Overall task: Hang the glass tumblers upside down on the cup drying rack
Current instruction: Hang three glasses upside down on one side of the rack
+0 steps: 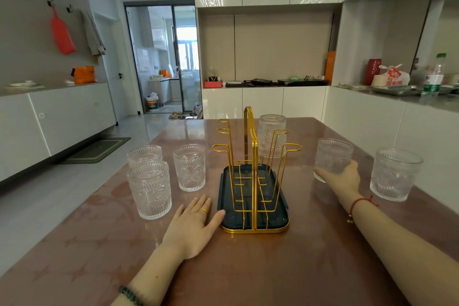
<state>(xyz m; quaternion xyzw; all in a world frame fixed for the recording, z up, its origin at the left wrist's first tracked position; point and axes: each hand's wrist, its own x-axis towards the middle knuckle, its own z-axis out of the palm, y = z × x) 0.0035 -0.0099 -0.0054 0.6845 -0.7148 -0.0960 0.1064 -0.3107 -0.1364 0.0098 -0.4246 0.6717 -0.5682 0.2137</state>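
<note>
Right hand (344, 176) wraps tumbler (332, 156), fingertips hidden behind glass.

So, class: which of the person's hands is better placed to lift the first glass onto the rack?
The right hand: it is already wrapped around a glass beside the rack. The left hand lies flat on the table, holding nothing.
</note>
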